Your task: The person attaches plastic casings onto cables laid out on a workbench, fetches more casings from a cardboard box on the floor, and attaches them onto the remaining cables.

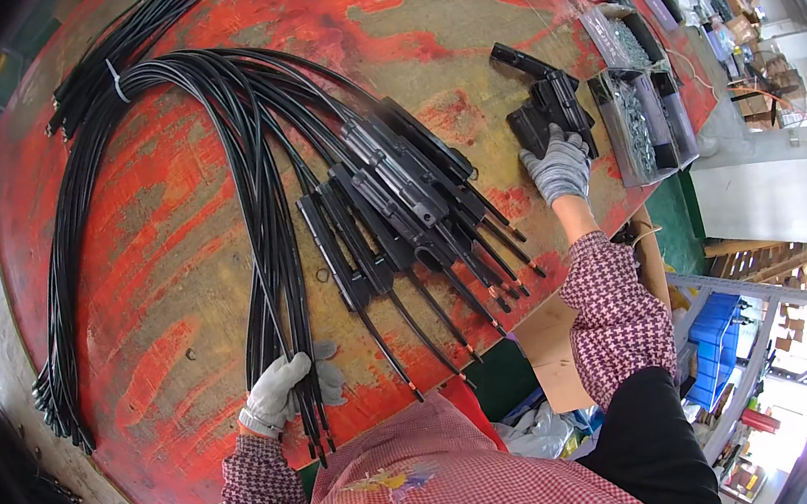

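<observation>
My left hand (282,392), in a grey-white work glove, is closed around the lower ends of several black cables (267,228) near the table's front edge. Their tips reach a little past the hand toward me. To its right lies a fan of cables fitted with black plastic housings (384,174), bare copper showing at their ends. My right hand (559,167), in a grey striped glove, reaches to a small pile of black plastic housings (547,108). Its fingers are bent onto the nearest one, and the fingertips are partly hidden.
Open boxes of small metal parts (638,122) stand right of the pile. A white tie (117,81) binds the cable bundle at the upper left. More black cables lie at the far edge. The worn red table (166,372) has a cardboard box (548,345) below its front edge.
</observation>
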A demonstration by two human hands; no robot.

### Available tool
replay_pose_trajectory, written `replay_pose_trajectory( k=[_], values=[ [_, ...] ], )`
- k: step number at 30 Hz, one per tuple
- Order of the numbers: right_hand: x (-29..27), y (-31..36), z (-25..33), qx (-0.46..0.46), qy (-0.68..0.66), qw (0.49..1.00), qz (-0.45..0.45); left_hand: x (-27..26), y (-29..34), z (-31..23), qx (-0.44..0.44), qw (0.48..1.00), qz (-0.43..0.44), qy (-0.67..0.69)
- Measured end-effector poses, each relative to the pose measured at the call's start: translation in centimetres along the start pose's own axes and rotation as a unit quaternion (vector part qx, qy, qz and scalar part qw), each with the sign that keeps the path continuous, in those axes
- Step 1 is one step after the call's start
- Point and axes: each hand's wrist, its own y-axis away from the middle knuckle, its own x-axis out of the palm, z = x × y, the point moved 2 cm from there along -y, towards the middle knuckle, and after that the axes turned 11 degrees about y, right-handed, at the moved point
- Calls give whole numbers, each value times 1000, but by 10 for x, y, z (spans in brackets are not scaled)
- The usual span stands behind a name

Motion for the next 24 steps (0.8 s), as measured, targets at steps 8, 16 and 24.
replay_pose_trajectory(
  k=[8,16,24],
  values=[
    [-27,38,16,-58,-61,985,151,11,10,-1,-1,1000,-24,7],
    [-2,91,-63,75,-452,880,124,30,1,2,132,952,-234,-148],
    [-134,270,-5,-63,-731,641,224,24,15,2,39,996,-79,-14]
  ],
)
